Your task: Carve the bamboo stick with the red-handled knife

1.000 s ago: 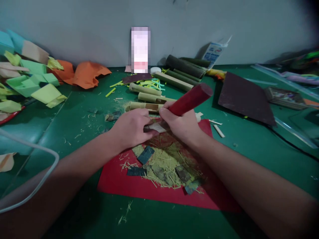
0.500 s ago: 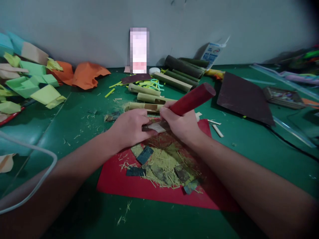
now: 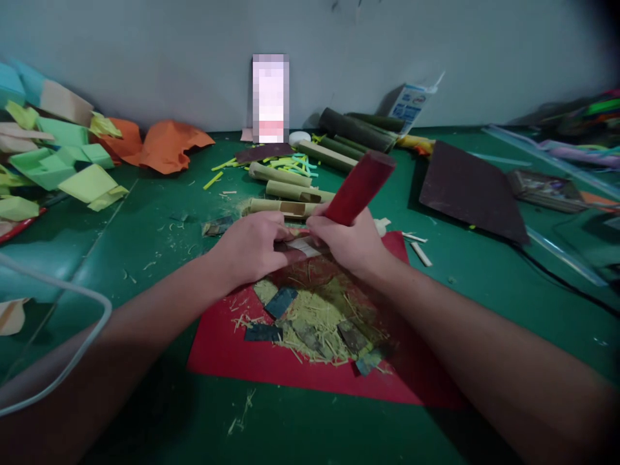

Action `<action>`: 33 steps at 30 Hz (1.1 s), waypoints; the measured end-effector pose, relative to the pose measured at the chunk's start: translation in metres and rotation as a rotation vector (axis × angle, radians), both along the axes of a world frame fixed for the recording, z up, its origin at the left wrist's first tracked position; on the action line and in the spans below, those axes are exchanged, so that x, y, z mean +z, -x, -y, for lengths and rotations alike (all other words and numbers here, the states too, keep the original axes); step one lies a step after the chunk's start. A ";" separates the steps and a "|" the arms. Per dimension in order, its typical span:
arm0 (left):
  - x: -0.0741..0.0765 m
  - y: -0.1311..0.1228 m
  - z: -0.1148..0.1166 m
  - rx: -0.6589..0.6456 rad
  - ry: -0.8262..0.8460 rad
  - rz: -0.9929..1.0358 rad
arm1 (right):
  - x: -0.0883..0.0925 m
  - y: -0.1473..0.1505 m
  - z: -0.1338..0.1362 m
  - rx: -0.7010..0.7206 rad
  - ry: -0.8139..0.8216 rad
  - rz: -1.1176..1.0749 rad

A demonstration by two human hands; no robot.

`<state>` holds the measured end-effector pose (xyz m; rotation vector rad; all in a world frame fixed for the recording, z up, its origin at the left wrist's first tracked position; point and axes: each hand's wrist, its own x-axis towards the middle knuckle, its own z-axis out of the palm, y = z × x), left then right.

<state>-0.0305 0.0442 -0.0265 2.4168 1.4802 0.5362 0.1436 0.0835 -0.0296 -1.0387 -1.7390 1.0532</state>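
Observation:
My left hand (image 3: 254, 245) is closed round a piece of bamboo (image 3: 304, 245), of which a pale, lined face shows between my hands. In my right hand (image 3: 356, 242) is a tool with a thick red handle (image 3: 362, 187), gripped in a fist with the handle slanting up to the right. Its working end is hidden by my fingers, close to the bamboo piece. Both hands hover at the back of a red sheet (image 3: 227, 352). On the sheet lies a heap of yellowish shavings and dust (image 3: 317, 313) with several dark flat chips (image 3: 281, 302).
Cut bamboo tubes (image 3: 271, 206) lie just behind my hands, with darker tubes (image 3: 356, 129) further back. A lit phone (image 3: 271, 97) leans on the wall. Folded papers (image 3: 62, 155) are at left, a dark board (image 3: 472, 194) at right. A white cable (image 3: 92, 297) loops at left.
The red handle has tipped more upright, its top end shifting left and nearer to me. My left hand and the bamboo piece stay almost in place.

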 end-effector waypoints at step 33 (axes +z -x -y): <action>-0.003 0.000 0.000 -0.029 -0.090 -0.051 | -0.003 0.001 -0.004 -0.068 -0.076 0.010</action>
